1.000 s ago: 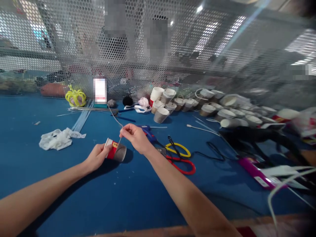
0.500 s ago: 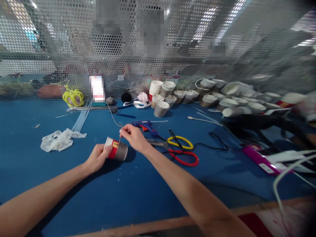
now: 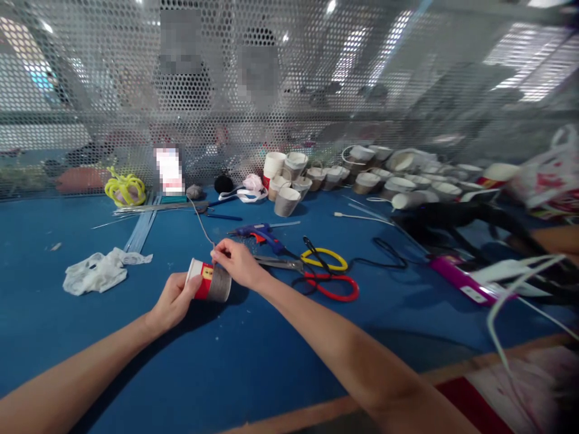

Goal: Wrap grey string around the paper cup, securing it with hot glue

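My left hand point(image 3: 174, 298) is closed round the rim end of a paper cup point(image 3: 205, 289), which lies tilted on its side. The cup is red and white near the rim, and grey yarn is wound round its base half. Between the thumb and fingers of my right hand point(image 3: 235, 260), just above the cup, is a pinched strand of grey yarn point(image 3: 202, 225). The strand runs back to a small grey yarn ball point(image 3: 195, 191). Scissors point(image 3: 289, 264) with yellow and red handles and a blue glue gun point(image 3: 260, 232) lie to the right of my right hand.
Several wrapped cups point(image 3: 287, 201) stand at the back right before a perforated metal screen point(image 3: 298, 120). Crumpled white lace point(image 3: 96, 271) and clear glue sticks point(image 3: 143, 229) lie left. A purple power strip point(image 3: 468, 280) with cables is at the right.
The view has shifted slightly, so most things sit a little further left. Both hands keep their hold on the cup and yarn, with the right hand still close above the cup.
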Motion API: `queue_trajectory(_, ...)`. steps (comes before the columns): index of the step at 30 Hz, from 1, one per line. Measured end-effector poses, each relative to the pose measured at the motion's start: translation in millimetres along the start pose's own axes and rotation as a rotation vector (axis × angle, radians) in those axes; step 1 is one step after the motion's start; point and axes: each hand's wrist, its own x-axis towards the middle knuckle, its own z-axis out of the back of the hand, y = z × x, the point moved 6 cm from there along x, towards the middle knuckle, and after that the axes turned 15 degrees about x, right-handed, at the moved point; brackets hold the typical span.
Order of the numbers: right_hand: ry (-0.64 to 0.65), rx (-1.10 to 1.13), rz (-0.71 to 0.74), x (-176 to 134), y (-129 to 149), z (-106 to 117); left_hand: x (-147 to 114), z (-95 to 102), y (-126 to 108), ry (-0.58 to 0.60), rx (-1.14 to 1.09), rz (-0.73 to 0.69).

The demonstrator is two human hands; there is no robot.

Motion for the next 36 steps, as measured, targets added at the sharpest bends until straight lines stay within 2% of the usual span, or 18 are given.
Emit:
queue_trajectory(13, 0.059, -0.07, 0.021, -1.0, 0.1, -5.3, -2.9, 2.8, -5.4, -0.042, 0.181, -0.215)
queue_trajectory(22, 0.127, -0.082, -0.004, -1.7, -3.2, -8.5, -2.5, 4.0, -15.1, -0.055, 0.201, -0.317)
queue_trajectory(27, 0.146, -0.086, -0.003, -0.4, -9.4, -9.2, -2.0, 3.3, -15.2, -0.054, 0.192, -0.321)
queue_trajectory(36, 0.08, -0.095, 0.0, 1.4, -6.0, -3.0, 1.3, 2.9, -11.4, 0.063, 0.164, -0.207)
